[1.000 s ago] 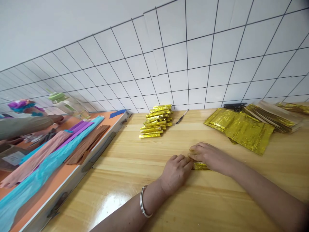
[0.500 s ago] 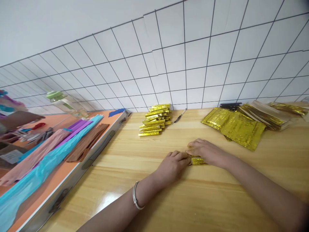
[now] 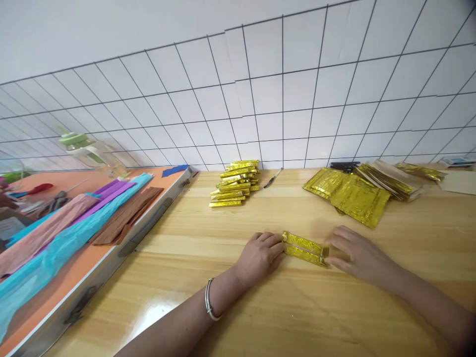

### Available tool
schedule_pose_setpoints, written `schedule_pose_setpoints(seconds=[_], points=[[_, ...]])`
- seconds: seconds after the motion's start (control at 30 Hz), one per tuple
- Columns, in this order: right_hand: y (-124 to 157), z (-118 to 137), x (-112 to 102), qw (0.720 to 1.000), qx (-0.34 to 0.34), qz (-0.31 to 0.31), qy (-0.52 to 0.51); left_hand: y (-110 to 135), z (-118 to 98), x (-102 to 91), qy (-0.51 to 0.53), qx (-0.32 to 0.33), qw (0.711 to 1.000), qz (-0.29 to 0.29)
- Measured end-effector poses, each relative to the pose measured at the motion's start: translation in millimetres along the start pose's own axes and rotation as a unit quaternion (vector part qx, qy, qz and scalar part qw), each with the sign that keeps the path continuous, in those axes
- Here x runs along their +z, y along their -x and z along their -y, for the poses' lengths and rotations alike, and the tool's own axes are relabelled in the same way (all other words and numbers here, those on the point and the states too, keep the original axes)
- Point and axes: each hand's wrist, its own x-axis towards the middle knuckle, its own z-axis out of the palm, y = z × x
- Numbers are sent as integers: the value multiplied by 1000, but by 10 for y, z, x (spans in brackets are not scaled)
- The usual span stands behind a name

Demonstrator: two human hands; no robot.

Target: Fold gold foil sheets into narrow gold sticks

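A folded gold foil strip (image 3: 304,249) lies flat on the wooden table (image 3: 297,307) between my two hands. My left hand (image 3: 259,255), wrist in a silver bangle, has its fingers curled down on the strip's left end. My right hand (image 3: 357,253) rests at the strip's right end, fingers bent and pressing it to the table. Behind them stands a stack of folded gold strips (image 3: 235,183). A pile of flat gold foil sheets (image 3: 353,196) lies at the back right.
A black pen (image 3: 272,178) lies by the tiled wall. At the left, an orange table (image 3: 89,263) carries blue, pink, purple and brown crepe paper (image 3: 70,233), scissors and a green-lidded bottle (image 3: 89,151). More foil and paper (image 3: 394,178) are heaped at the far right.
My right hand has slid to the right along the gold strip, uncovering its full length. My left hand stays at the left end. The other person's arm at the far left has left the view.
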Motion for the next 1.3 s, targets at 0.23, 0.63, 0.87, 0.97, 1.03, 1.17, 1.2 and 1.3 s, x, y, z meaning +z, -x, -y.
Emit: schedule_pose_setpoints(seconds=[0.23, 0.63, 0.87, 0.97, 1.03, 1.17, 1.2, 1.3], points=[[193, 186, 264, 1000, -6, -19, -9, 54, 68, 109, 49, 5, 999, -20], [89, 144, 393, 987, 80, -74, -120, -26, 141, 148, 215, -52, 975, -37], [134, 192, 387, 995, 32, -88, -27, 12, 111, 76, 45, 6, 999, 2], [164, 247, 341, 994, 0, -79, 78, 28, 80, -38, -53, 70, 995, 50], [174, 271, 305, 990, -35, -68, 118, 20, 59, -130, -90, 98, 988, 78], [173, 266, 273, 987, -77, -67, 127, -42, 49, -251, -131, 133, 977, 98], [171, 257, 276, 986, -80, -70, 127, -58, 56, -254, -136, 144, 975, 99], [168, 227, 300, 983, -91, -91, 133, -81, 90, -188, -129, 146, 977, 86]])
